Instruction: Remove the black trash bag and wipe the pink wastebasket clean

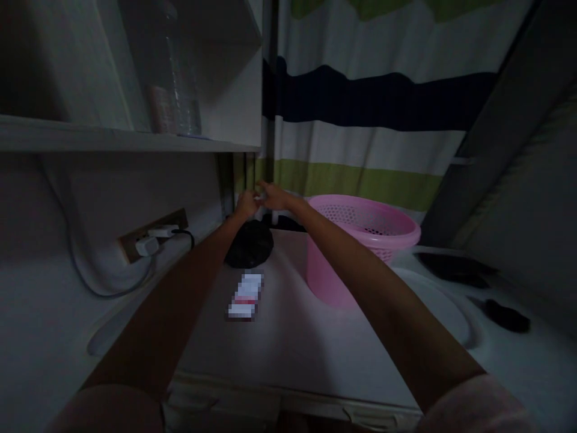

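Both arms reach forward over the white tabletop (288,343) to the far edge by the curtain. My left hand (247,204) is closed, its fingertips close to those of my right hand (276,196). The right hand has a finger raised and its thumb side turned to the left hand, the rest bent in a pinch. Whatever is between the fingers is too dark and small to make out. Just below the hands sits a black plastic bag (250,245), bunched up. Nearer to me lies a blurred-out white rectangle, perhaps a phone (246,296).
A pink perforated basket (333,279) stands right of the hands, partly behind my right forearm. A striped curtain (360,99) hangs behind. To the left are a power socket with plugs (148,245) and a shelf (135,141) holding a clear bottle (183,90). Dark objects (507,316) lie far right.
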Demonstrator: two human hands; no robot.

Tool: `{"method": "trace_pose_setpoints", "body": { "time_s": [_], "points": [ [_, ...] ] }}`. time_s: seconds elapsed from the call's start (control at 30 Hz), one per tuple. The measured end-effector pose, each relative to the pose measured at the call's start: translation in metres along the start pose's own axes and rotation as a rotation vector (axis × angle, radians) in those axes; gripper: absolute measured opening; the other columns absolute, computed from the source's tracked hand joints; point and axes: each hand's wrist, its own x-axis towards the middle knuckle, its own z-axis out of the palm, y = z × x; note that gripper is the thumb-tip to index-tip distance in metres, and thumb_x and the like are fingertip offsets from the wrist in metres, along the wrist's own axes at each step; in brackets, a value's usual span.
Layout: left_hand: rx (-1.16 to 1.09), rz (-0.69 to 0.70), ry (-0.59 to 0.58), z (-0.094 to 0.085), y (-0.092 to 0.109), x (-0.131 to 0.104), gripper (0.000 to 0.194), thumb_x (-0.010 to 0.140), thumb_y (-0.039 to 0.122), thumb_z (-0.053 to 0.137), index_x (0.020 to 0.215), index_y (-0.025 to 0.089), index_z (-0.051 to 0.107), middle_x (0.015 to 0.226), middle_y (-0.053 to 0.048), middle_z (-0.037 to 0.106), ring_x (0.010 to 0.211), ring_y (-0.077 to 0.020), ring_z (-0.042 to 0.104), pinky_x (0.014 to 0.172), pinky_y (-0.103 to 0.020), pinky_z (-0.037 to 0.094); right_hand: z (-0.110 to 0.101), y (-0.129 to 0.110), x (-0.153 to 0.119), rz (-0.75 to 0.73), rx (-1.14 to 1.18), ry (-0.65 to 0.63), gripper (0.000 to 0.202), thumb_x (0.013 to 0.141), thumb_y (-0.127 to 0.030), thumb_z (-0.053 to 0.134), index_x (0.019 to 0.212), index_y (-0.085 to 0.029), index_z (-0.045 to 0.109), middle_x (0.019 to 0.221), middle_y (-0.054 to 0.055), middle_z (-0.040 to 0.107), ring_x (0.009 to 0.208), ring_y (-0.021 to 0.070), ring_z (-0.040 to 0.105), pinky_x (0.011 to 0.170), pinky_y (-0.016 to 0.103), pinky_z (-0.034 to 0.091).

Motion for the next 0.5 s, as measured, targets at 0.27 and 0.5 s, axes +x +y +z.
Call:
{"method": "trace_pose_setpoints", "body": {
  "time_s": [0.27,0.5],
  "points": [
    [-0.106,0.136,-0.009,-0.005,0.097,-0.021,0.024,0.080,0.017,0.045,0.093,0.008,0.063,0.093,-0.009,0.064,0.087,-0.0153,0.056,0.080,-0.026,0.041,-0.106,0.006,-0.105,0.027,-0.116,0.113,0.054,0.078,-0.023,0.054,0.127,-0.014,0.033,0.131,0.013,0.040,0.120,0.0223,0.038,0.102,0.042,0.029],
    [-0.310,-0.155,-0.349,0.010,0.114,-0.053,0.043,0.081,0.052,0.039,0.083,0.012,0.057,0.056,-0.005,0.057,0.044,-0.0128,0.053,0.048,-0.025,0.044,-0.179,0.085,-0.285,0.402,-0.399,0.188,0.053,0.079,-0.025,0.050,0.129,-0.017,0.034,0.126,0.013,0.046,0.113,0.0234,0.046,0.094,0.042,0.038]
  ]
}}
